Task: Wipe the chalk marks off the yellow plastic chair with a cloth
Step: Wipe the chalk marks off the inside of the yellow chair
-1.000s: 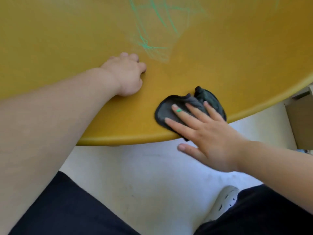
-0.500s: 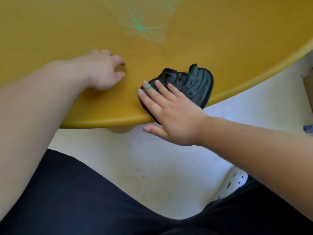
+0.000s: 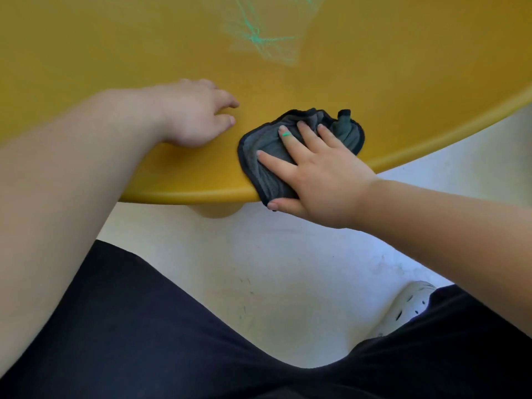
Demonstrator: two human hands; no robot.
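The yellow plastic chair (image 3: 115, 53) fills the upper part of the view, its rounded front edge curving toward me. Green chalk marks (image 3: 259, 38), partly smeared, sit near the top middle of the seat. A dark grey cloth (image 3: 273, 182) lies crumpled on the seat at the front edge, one corner hanging over the rim. My right hand (image 3: 325, 174) presses on the cloth with straight spread fingers, the thumb below the rim; one finger carries a green chalk smudge. My left hand (image 3: 193, 116) rests on the bare seat just left of the cloth, fingers loosely extended, holding nothing.
Below the seat edge is a pale floor (image 3: 288, 269) with small scuffs. My legs in dark trousers (image 3: 144, 326) fill the bottom of the view, and a white perforated shoe (image 3: 408, 306) shows at the lower right.
My right hand has slid the cloth along the front edge and now lies over it with fingers spread. My left hand's fingers have uncurled.
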